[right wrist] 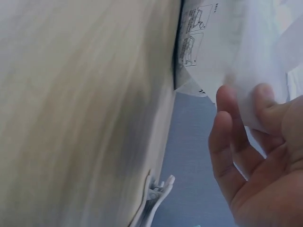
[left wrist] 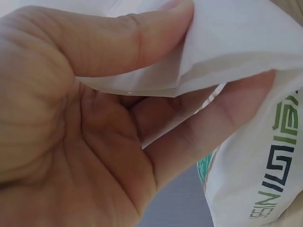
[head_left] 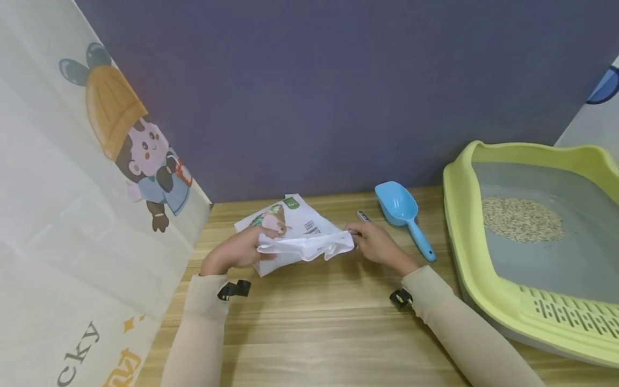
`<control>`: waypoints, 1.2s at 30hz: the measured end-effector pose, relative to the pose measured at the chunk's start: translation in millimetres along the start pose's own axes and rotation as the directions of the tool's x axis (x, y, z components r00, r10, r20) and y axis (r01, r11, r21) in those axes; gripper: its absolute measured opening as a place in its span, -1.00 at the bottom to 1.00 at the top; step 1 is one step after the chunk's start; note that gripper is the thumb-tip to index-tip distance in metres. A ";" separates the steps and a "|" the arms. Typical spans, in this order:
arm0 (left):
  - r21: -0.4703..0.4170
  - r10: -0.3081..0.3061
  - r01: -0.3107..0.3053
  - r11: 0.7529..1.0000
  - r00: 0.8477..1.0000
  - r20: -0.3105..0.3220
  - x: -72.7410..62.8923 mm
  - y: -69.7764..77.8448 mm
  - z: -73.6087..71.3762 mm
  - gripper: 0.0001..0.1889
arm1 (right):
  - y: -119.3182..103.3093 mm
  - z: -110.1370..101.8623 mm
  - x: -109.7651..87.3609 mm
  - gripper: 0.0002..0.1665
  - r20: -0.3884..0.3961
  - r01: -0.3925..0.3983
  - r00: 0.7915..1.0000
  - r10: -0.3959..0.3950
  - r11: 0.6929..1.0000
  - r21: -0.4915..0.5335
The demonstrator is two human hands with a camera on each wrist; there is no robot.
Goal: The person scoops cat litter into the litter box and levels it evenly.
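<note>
A white printed plastic bag is held above the wooden table between both hands, its top edge folded toward the person. My left hand pinches the left end of that edge; in the left wrist view the thumb presses the folded film against the fingers underneath. The right hand pinches the opposite corner, with thumb and fingertips on the film in the right wrist view. Just behind the right hand lies a small clip, whose two light arms show in the right wrist view. The bag's contents are hidden.
A light blue scoop lies behind and right of the right hand. At the right stands a yellow-green litter tray with a heap of pellets inside. A dark panel rises along the back, and a printed white sheet borders the left.
</note>
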State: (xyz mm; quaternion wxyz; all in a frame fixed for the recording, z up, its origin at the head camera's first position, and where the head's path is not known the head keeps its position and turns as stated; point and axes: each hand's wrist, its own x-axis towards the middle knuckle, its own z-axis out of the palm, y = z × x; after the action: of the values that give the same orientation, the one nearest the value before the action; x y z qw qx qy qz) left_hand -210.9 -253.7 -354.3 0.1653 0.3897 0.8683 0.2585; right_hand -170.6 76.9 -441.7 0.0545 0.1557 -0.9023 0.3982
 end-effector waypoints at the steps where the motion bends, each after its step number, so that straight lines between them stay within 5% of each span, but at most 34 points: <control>1: -0.011 -0.001 0.001 1.000 1.000 0.002 0.0 0.1 -0.3 -0.81 | -0.8 -0.8 -0.2 -0.78 0.007 -0.005 1.000 0.005 1.000 0.018; 9: -0.109 -0.050 0.052 0.993 0.999 0.022 1.0 -4.6 1.6 -0.79 | -1.9 -4.2 -1.4 -0.82 0.050 -0.102 0.994 0.097 0.987 0.121; 16: -0.300 -0.132 0.150 0.942 0.988 0.078 1.8 -11.6 4.2 -0.68 | -2.0 -4.4 -3.7 -0.65 0.109 -0.226 0.972 0.208 0.954 0.195; 26: -0.390 -0.171 0.176 0.904 0.984 0.047 6.6 -11.4 5.2 -0.50 | -5.4 -3.9 -4.9 -0.62 0.121 -0.300 0.953 0.279 0.930 0.215; 31: -0.435 -0.330 0.306 0.847 0.944 0.020 9.1 -11.1 7.9 -0.52 | -2.8 0.2 -2.3 -0.72 0.089 -0.318 0.948 0.306 0.922 0.220; 36: -0.319 -0.461 0.420 0.850 0.885 -0.065 13.7 -6.4 8.7 -0.36 | -1.2 1.3 -0.4 -0.78 0.078 -0.337 0.941 0.328 0.909 0.245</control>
State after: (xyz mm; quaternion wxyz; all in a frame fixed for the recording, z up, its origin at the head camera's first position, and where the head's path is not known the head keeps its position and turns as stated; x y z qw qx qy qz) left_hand -219.2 -244.1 -366.2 0.2155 0.1317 0.8953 0.3669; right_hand -169.8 75.2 -441.9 -0.0504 0.0124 -0.8577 0.5115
